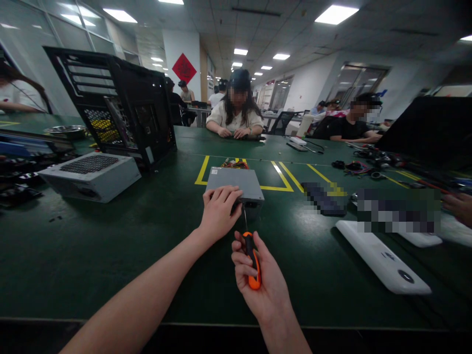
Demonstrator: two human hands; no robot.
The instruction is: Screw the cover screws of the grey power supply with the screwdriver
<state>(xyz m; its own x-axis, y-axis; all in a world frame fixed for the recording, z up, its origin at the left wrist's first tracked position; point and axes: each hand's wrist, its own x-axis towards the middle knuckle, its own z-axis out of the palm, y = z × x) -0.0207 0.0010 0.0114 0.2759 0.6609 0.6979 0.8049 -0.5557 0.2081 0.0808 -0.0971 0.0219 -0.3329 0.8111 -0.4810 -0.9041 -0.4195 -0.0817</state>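
A grey computer power supply (241, 179) sits on the green table in front of me, its bundle of coloured cables (234, 163) behind it. Over its near left corner lies my left hand (219, 209), fingers on the top face and thumb side against the front, gripping it. My right hand (258, 273) is closed around an orange and black screwdriver (253, 268). The screwdriver's thin shaft points away from me at the near face of the power supply. Whether the tip sits in a screw is too small to tell.
To the left stand a second power supply (90, 176) and an open black computer case (121, 105). At right lie a white plastic device (383, 255), a dark phone-like object (324, 198) and tangled cables (354, 167). A person (236, 110) sits across the table (147, 265).
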